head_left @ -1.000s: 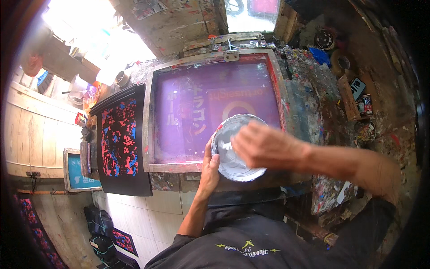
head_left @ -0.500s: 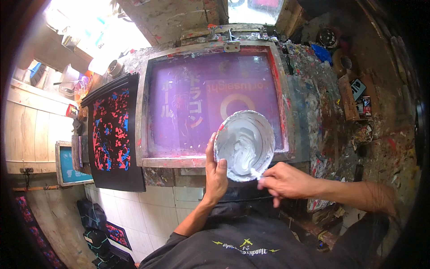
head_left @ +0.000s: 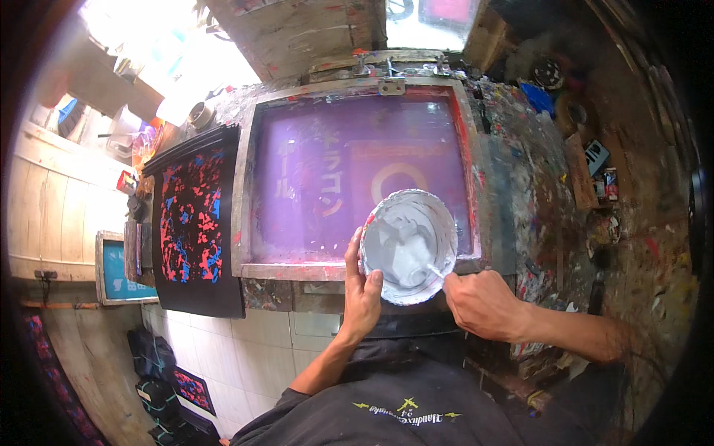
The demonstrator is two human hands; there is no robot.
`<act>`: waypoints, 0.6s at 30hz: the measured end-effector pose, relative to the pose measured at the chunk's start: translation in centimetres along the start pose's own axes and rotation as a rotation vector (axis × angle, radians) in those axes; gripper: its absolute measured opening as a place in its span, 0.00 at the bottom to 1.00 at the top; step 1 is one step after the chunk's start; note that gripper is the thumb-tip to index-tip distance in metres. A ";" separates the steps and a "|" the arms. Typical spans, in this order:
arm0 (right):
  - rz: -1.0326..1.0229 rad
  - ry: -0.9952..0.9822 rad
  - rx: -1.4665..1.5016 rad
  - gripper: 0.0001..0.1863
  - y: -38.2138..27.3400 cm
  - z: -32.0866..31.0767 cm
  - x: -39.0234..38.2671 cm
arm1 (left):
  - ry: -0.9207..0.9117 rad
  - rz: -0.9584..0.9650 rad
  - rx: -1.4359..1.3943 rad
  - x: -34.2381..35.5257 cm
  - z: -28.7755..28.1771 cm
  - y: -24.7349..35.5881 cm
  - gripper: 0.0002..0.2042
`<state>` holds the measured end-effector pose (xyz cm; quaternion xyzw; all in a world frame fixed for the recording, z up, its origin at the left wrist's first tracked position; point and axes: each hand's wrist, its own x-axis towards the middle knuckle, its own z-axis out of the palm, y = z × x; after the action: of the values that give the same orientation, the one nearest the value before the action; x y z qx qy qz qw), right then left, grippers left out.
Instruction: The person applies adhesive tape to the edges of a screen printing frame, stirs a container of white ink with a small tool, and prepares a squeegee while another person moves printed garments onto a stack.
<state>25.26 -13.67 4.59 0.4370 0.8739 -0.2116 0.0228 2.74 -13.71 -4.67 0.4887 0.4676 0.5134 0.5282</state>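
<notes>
A round tub [head_left: 413, 202] of thick white ink [head_left: 405, 256] is tilted toward me over the near edge of a screen-printing frame [head_left: 244, 186]. My left hand [head_left: 362, 297] grips the tub's left side, thumb at the front and fingers along the outer wall. In my right hand [head_left: 487, 306], closed in a fist at the near right rim, is a thin white-coated stirring stick [head_left: 436, 271]. Its lower end is sunk in the ink. Beneath the tub lies the frame's purple mesh [head_left: 312, 238], which carries pale lettering and a ring shape.
Hinge clamps [head_left: 391, 85] hold the frame's far side. Left of it hangs a black printed fabric panel [head_left: 197, 223] with red and blue blotches. A smaller teal screen [head_left: 123, 271] stands farther left. An ink-spattered bench [head_left: 535, 215] with a wooden box [head_left: 584, 175] extends right.
My right hand has closed more tightly and shifted slightly right along the rim. The stick shows more clearly, and the ink's swirl has changed shape. My left hand still holds the tub.
</notes>
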 end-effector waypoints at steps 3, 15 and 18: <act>-0.034 0.102 0.186 0.05 0.4 -0.7 1.3 | 0.029 -0.067 0.012 -0.4 -0.2 -0.1 0.31; 0.720 1.079 0.733 0.19 9.1 2.6 -4.9 | -0.251 -0.284 -0.468 15.8 7.7 3.7 0.29; 0.807 1.042 0.871 0.18 8.9 8.6 -6.8 | -0.414 -0.266 -0.475 23.4 17.1 2.5 0.28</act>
<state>35.13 -17.47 -4.84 0.7328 0.3842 -0.2785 -0.4876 20.43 9.03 -0.55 0.3805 0.2775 0.4244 0.7734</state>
